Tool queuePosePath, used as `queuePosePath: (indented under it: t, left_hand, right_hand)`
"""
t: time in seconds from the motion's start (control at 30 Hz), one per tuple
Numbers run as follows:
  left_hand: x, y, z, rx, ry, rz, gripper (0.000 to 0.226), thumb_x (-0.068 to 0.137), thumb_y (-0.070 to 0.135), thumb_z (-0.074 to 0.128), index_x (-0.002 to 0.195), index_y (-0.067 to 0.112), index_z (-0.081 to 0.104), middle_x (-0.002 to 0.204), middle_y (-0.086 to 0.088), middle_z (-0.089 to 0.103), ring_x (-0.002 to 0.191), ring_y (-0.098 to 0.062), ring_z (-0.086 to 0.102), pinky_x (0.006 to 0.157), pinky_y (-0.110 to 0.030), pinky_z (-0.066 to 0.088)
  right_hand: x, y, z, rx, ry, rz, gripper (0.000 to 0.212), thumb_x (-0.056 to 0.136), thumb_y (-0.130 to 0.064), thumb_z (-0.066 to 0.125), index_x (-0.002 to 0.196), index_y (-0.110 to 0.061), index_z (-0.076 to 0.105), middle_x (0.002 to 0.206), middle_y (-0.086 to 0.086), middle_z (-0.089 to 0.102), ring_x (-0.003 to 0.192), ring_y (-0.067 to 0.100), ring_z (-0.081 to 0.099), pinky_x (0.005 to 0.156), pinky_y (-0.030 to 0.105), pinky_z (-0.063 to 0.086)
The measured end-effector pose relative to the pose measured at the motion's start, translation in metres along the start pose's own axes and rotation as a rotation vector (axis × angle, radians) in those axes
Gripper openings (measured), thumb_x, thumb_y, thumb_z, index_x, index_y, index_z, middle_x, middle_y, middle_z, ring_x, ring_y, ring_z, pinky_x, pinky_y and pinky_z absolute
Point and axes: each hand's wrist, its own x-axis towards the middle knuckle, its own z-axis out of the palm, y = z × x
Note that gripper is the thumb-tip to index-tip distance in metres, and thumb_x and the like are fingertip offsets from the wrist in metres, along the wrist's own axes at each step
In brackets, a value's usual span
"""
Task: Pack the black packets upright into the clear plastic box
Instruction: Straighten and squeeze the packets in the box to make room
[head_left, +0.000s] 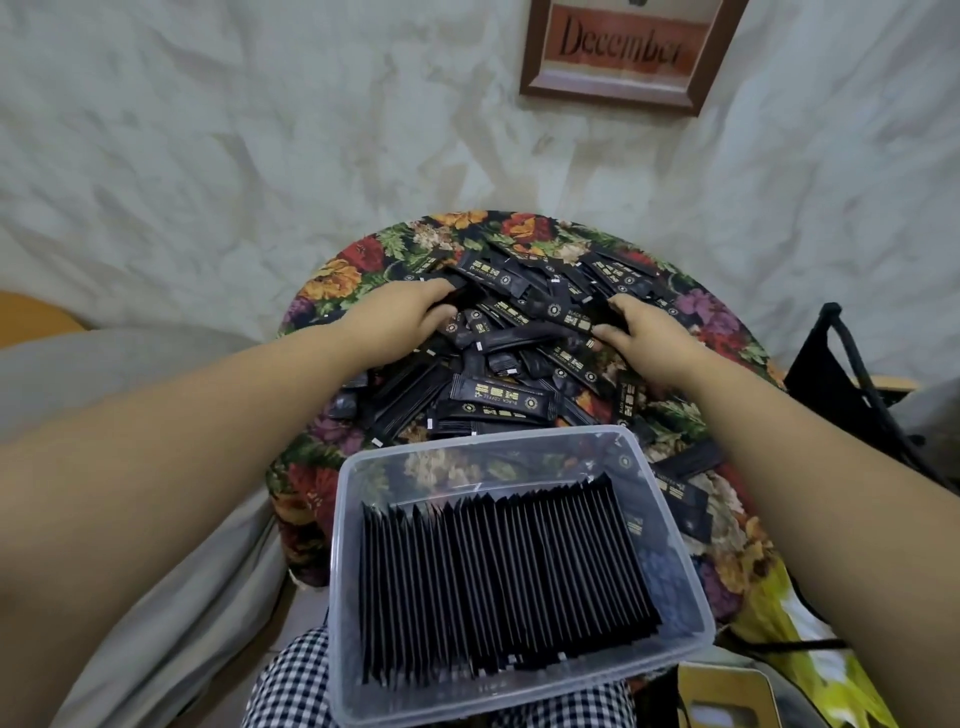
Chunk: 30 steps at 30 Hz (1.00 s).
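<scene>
in the near half of the view, the clear plastic box (358, 499) sits tilted toward the camera, its near end over a lap in black-and-white checked cloth (291, 675) and its far end on the floral surface. it is rectangular with rounded corners and a thick lip, and the walls are cloudy-clear so the pattern beneath shows through. inside it, a tight row of upright packets (498, 582) stands on edge like thin matte black fins, filling most of the width; a strip of bare floor is left along the far wall.

beyond the box, a loose heap of black packets (498, 358) lies scattered, long slim sachets with crimped ends and small gold print, overlapping at all angles. the left hand (415, 312) rests palm down on the heap with fingers curled into the packets, and the right hand (639, 332) does the same on the other side; whether either one has actually pinched a packet i cannot tell.

the heap lies on a rounded cushion-like top covered in a dark floral fabric (353, 270) with red, orange and purple blooms. behind it hangs wrinkled pale sheeting (260, 156), and a wooden frame (618, 52) reading "december" shows at the top.
</scene>
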Motion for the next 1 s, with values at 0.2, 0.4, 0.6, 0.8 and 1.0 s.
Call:
queuePosePath:
  t: [0.2, 0.4, 0.6, 0.8, 1.0]
  left_hand:
    - [-0.018, 0.028, -0.023, -0.388, -0.005, -0.081, 0.018, 0.102, 0.026, 0.036, 0.087, 0.02, 0.043, 0.077, 0.0, 0.06, 0.061, -0.017, 0.059, 0.056, -0.029, 0.045]
    - [-0.067, 0.059, -0.05, -0.671, 0.04, -0.094, 0.022, 0.102, 0.026, 0.034, 0.086, 0.015, 0.045, 0.055, 0.01, 0.057, 0.048, -0.013, 0.051, 0.051, -0.027, 0.042]
    - [-0.146, 0.06, -0.043, -0.511, 0.181, -0.147, 0.02, 0.097, 0.03, 0.044, 0.078, 0.03, 0.04, 0.06, 0.008, 0.049, 0.05, -0.009, 0.045, 0.053, -0.03, 0.037]
    - [-0.198, 0.061, -0.012, -0.35, 0.258, -0.239, 0.011, 0.095, 0.029, 0.048, 0.097, 0.018, 0.049, 0.07, -0.007, 0.055, 0.063, -0.02, 0.052, 0.056, -0.032, 0.037]
    - [-0.216, 0.067, 0.007, -0.405, 0.33, -0.334, 0.028, 0.084, 0.032, 0.067, 0.094, 0.015, 0.047, 0.063, 0.002, 0.049, 0.058, -0.013, 0.05, 0.052, -0.029, 0.037]
  right_hand:
    - [-0.013, -0.018, -0.019, 0.41, 0.035, 0.038, 0.008, 0.099, -0.026, 0.048, 0.098, -0.018, 0.051, 0.084, 0.005, 0.067, 0.058, 0.013, 0.059, 0.057, 0.027, 0.05]
    - [-0.076, -0.067, -0.045, 0.754, 0.096, -0.033, 0.01, 0.095, -0.02, 0.056, 0.085, -0.021, 0.056, 0.067, -0.005, 0.068, 0.048, 0.006, 0.053, 0.045, 0.02, 0.043]
    - [-0.158, -0.09, -0.023, 0.703, -0.025, 0.022, 0.008, 0.09, -0.013, 0.061, 0.084, -0.017, 0.065, 0.067, -0.006, 0.072, 0.05, 0.008, 0.054, 0.047, 0.018, 0.043]
    - [-0.18, -0.094, 0.012, 0.758, -0.208, 0.149, 0.012, 0.092, -0.008, 0.056, 0.102, -0.004, 0.06, 0.086, 0.006, 0.075, 0.072, 0.017, 0.068, 0.074, 0.044, 0.055]
    - [-0.179, -0.092, 0.019, 0.616, 0.006, 0.209, 0.013, 0.084, -0.019, 0.068, 0.079, -0.009, 0.061, 0.072, 0.004, 0.062, 0.067, 0.023, 0.058, 0.061, 0.022, 0.047]
